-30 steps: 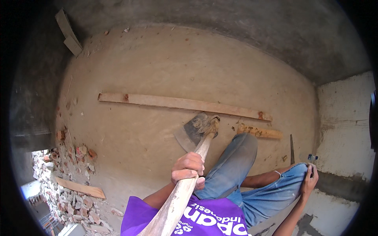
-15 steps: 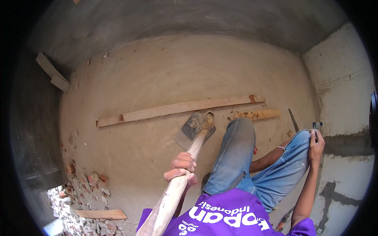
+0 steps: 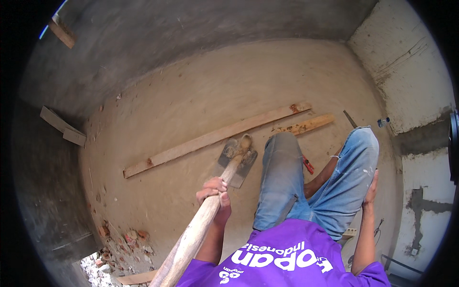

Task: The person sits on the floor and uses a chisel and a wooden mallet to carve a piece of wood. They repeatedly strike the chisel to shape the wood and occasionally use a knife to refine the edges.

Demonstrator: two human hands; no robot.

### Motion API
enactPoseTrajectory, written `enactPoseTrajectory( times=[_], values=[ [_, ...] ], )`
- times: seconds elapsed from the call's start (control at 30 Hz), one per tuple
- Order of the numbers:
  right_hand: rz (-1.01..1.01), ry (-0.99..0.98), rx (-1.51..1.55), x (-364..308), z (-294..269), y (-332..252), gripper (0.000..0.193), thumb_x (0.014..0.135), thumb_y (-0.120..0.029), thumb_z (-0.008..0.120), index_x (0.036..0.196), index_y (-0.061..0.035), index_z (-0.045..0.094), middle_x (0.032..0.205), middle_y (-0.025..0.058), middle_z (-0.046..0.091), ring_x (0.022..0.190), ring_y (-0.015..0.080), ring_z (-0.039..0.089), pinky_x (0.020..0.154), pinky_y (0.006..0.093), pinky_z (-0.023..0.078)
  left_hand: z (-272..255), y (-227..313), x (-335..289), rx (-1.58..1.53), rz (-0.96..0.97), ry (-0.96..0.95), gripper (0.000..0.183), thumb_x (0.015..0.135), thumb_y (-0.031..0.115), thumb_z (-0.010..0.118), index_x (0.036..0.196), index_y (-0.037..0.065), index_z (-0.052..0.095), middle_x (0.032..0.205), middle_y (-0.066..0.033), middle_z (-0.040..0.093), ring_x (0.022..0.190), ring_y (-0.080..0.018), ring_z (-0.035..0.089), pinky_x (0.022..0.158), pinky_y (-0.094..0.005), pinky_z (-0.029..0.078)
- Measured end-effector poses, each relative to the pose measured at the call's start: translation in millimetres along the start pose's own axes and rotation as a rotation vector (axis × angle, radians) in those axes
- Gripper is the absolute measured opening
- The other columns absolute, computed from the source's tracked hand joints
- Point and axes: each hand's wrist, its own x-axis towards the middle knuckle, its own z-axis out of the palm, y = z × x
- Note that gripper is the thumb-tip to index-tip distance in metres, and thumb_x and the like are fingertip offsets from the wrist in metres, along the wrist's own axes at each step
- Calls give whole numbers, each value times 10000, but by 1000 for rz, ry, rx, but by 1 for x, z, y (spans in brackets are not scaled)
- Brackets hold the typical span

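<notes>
Fingers of my left hand (image 3: pixel 213 195) are wrapped round the long wooden handle of a hoe (image 3: pixel 196 234). The handle slants up from the lower edge, and the hoe's dirty metal blade (image 3: pixel 246 168) is at its far end, left of my knee. My right hand (image 3: pixel 371 190) lies along the outer side of my bent right leg, its fingers stretched out and partly hidden by the jeans. Beyond my right knee is a small clear and blue object (image 3: pixel 383 122), apart from the hand. A red-handled tool (image 3: pixel 308 165) lies between my legs.
A long wooden batten (image 3: pixel 215 141) lies across the floor past the blade, with a shorter stained wood piece (image 3: pixel 308 125) beside it. A thin dark blade-like strip (image 3: pixel 350 119) is near my right knee. Brick rubble (image 3: pixel 129 239) lies lower left. Walls stand around.
My right hand has drawn back from the small clear and blue object to the side of my leg. The view has tilted and shifted. My left hand keeps its grip on the hoe handle.
</notes>
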Motion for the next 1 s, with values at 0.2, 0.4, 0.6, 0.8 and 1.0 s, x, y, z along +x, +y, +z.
enactPoseTrajectory(
  times=[0.2, 0.4, 0.6, 0.8, 1.0],
  values=[
    [117, 20, 254, 17, -32, 66, 645, 1075, -507, 341, 1445, 6, 467, 1436, 152, 531, 1288, 245, 530, 1095, 358, 408, 1, -48, 0, 88, -171, -94, 283, 889, 24, 688, 1085, 80, 491, 1035, -107, 623, 1045, -261, 617, 1029, -469, 460],
    [223, -22, 164, 57, 18, 102, 634, 1074, -500, 349, 1430, 8, 477, 1413, 159, 547, 1270, 249, 544, 1084, 357, 416, 8, -121, -2, 226, -295, -202, 209, 891, -4, 696, 1047, 38, 563, 1121, -145, 652, 1072, -249, 635, 1001, -399, 477],
    [316, -93, 3, 61, 59, 131, 623, 1073, -494, 357, 1414, 11, 488, 1390, 166, 563, 1251, 252, 558, 1074, 356, 425, 26, -188, -10, 317, -418, -299, 301, 926, 35, 695, 1193, 25, 556, 1215, -134, 628, 1168, -219, 580, 1021, -359, 447],
    [369, -134, -123, 37, 66, 143, 612, 1072, -487, 365, 1399, 13, 499, 1367, 173, 578, 1233, 256, 573, 1063, 356, 434, 22, -331, -62, 532, -559, -432, 514, 906, 296, 760, 1317, 51, 573, 1329, -150, 602, 1157, -298, 597, 1003, -367, 453],
    [413, -117, -216, -1, 46, 160, 601, 1071, -480, 373, 1383, 15, 510, 1344, 180, 594, 1215, 260, 587, 1053, 355, 442, 56, -419, -101, 565, -660, -397, 586, 913, 501, 702, 1285, 55, 628, 1301, -86, 654, 1123, -267, 627, 987, -394, 465]
  ],
)
